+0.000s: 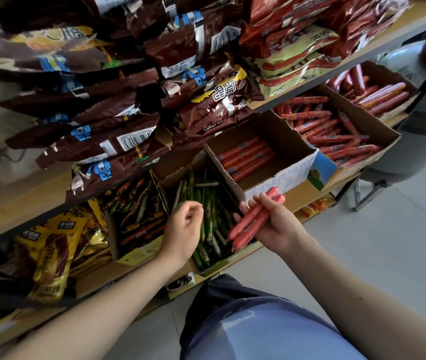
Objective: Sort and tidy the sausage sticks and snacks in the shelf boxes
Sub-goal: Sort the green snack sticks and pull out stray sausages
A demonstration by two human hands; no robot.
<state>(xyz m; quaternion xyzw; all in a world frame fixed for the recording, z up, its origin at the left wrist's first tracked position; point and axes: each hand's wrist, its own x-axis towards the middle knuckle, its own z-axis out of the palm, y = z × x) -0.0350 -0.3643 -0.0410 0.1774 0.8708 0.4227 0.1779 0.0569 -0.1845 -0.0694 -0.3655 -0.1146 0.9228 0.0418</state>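
- While the right hand grips a bundle of red sausage sticks, thumb across them, I see it held just before the white-fronted box.
- The left hand, fingers curled in and holding nothing, hovers over the box of green sticks.
- A row of red sticks lies inside the white-fronted box.
- Brown snack bags crowd the shelf above.

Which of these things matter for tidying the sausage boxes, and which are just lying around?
In the job: bundle of red sausage sticks in the right hand; open cardboard box of red sausages; cardboard box of green-wrapped sticks.
Just lying about: brown foil snack bags on the upper shelf; grey tiled floor; grey metal frame legs.
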